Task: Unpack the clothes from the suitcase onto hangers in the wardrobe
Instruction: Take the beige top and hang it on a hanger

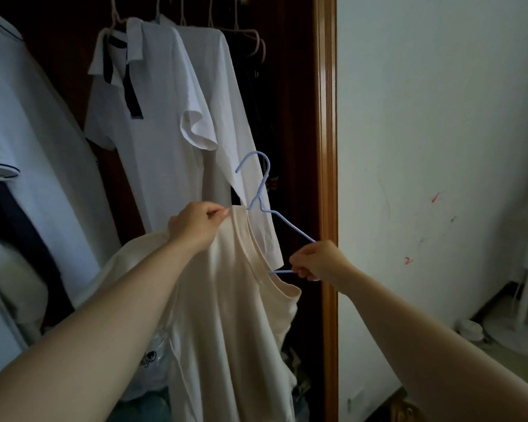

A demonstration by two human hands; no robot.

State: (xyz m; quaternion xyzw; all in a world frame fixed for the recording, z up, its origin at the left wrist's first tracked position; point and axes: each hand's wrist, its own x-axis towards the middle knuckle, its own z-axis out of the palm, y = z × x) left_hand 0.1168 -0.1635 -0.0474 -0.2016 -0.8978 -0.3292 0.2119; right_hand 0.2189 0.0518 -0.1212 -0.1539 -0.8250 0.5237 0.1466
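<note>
Cloth first: the cream T-shirt (226, 315) hangs in front of me, held up so its neck gapes. My left hand (195, 225) pinches the rim of the neckline and stretches it to make room. My right hand (317, 261) is curled round the free end of the blue hanger (293, 226), steering its other arm down inside the collar. How far in it sits I cannot tell, because cloth hides it. The hook points up, ready for the rail. Beyond, a white polo shirt (153, 123) and others hang in the wardrobe (326, 132), where this one belongs.
</note>
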